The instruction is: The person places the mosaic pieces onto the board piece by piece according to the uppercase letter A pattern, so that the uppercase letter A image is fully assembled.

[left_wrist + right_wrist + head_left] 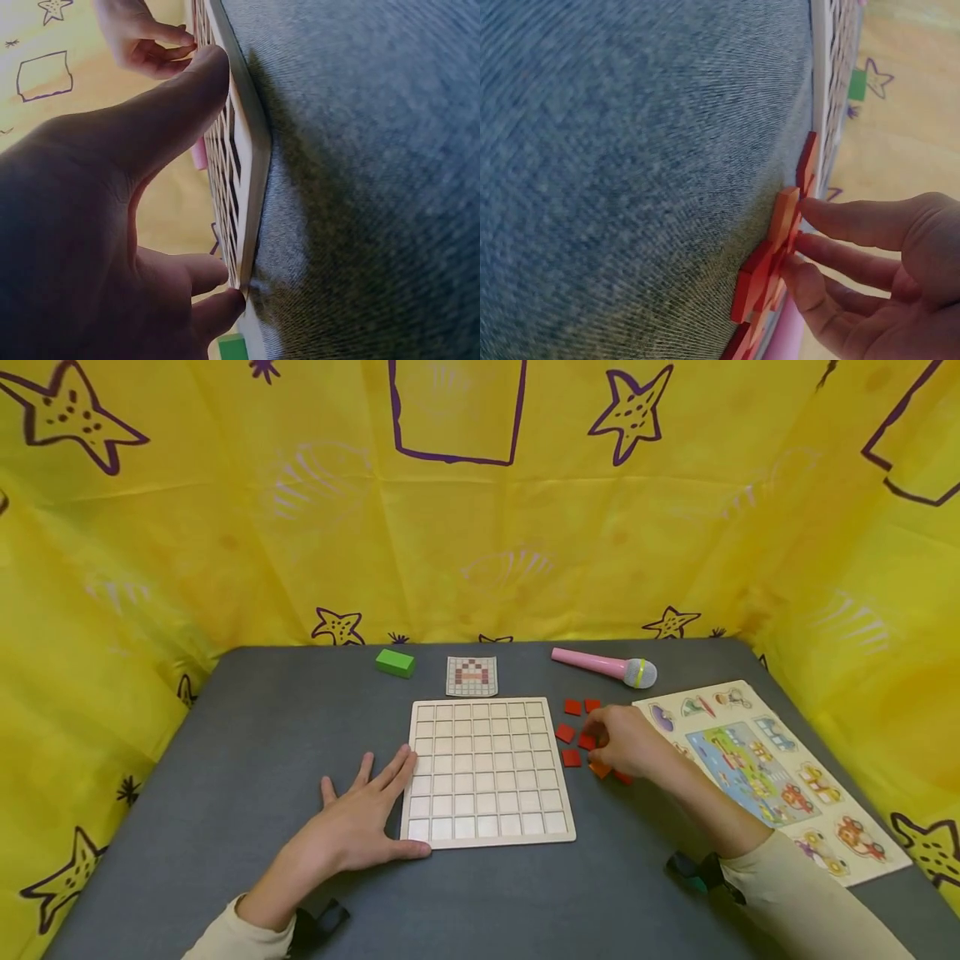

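A pale wooden grid board (487, 772) lies flat in the middle of the table. My left hand (360, 822) rests at its left side, fingers spread, with fingertips and thumb on the edge; in the left wrist view the thumb (187, 97) lies across the rim. Right of the board are several red square tiles (572, 758) and an orange tile (599, 769). My right hand (626, 739) is bent down over them, and thumb and fingertips pinch a red tile (587, 742) from two sides, low among the others. Its palm side is hidden in the head view.
Behind the board lie a small pattern card (472, 677), a green block (395, 663) and a pink toy microphone (600, 665). A wooden picture puzzle board (870, 802) sits under my right forearm's far side. Yellow printed cloth (480, 543) walls the table's back and sides.
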The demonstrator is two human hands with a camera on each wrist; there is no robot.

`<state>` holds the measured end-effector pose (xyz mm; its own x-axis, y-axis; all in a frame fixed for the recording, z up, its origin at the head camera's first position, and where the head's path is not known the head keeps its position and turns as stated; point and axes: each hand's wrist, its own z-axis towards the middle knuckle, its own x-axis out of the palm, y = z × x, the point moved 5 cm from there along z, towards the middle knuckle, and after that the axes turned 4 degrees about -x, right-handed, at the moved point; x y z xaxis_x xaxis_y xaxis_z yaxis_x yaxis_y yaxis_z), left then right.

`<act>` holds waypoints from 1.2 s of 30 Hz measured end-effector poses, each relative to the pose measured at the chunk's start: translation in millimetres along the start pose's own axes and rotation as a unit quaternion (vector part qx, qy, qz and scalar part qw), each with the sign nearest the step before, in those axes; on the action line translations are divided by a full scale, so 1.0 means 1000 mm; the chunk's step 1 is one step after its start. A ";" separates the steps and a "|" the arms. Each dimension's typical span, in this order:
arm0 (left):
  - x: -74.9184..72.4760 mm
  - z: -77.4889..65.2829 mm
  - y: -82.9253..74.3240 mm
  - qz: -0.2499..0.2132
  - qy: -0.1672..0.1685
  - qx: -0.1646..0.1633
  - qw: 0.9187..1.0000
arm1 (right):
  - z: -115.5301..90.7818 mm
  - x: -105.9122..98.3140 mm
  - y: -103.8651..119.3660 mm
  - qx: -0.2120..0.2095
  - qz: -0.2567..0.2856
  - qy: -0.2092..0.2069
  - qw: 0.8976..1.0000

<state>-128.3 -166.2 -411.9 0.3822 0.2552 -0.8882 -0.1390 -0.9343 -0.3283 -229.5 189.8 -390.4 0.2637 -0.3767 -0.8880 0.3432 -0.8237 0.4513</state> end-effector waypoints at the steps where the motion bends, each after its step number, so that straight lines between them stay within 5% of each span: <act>1: 0.001 0.000 0.000 -0.001 0.001 0.000 1.000 | 0.001 0.001 -0.001 0.001 -0.002 0.001 1.000; 29: 0.003 0.004 0.003 -0.004 0.005 0.002 1.000 | 0.008 -0.003 -0.007 0.034 0.026 -0.042 0.998; 36: 0.004 0.004 0.004 -0.005 0.010 -0.002 1.000 | 0.018 -0.006 0.004 0.008 0.046 -0.066 0.997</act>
<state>-131.1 -167.8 -417.6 0.4011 0.2597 -0.8785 -0.1309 -0.9329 -0.3356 -245.4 180.9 -384.8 0.1717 -0.5032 -0.8469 0.3087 -0.7889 0.5313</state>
